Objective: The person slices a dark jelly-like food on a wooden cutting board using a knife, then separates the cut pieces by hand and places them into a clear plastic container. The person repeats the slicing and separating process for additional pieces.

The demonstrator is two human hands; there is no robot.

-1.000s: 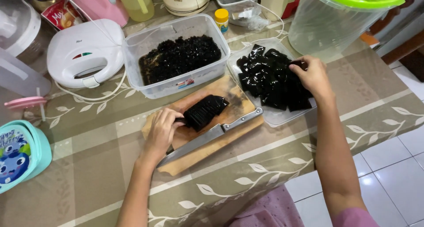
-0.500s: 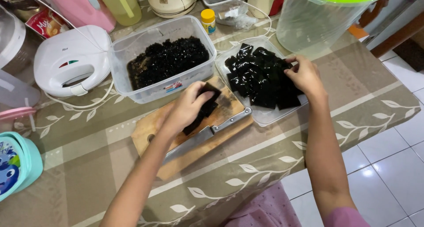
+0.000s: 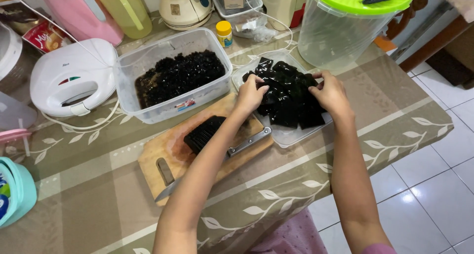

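Head view is showing me both of my hands working over the pile of black jelly slabs (image 3: 289, 93), which is sitting in a shallow clear tray (image 3: 296, 135) at the right end of the worktop (image 3: 89, 204), just beside the cutting board. I am pressing my left hand (image 3: 251, 93) on the left edge of the pile, fingers curled down and gripping a slab there, while my right hand (image 3: 330, 92) is cupping the right edge with its fingers bent over the slabs. I am holding the pile from both sides, I think, because the pieces are glossy, soft and slippery, and one hand alone would let them slide.

I am keeping the wooden cutting board (image 3: 173, 150) directly in front of me, touching the tray, so a slab has only a short way to travel. One ridged block of jelly (image 3: 202, 133) is lying on the board, and the wavy cutter (image 3: 247, 141) is resting across it with its handle towards me, set down so both hands are free. My left forearm is crossing over the blade, hiding part of it.

Behind the board, the clear tub of cut jelly cubes (image 3: 177, 76) is standing close, within easy reach for the finished pieces. A white sandwich maker (image 3: 69, 78) is sitting to its left, well apart from my hands.
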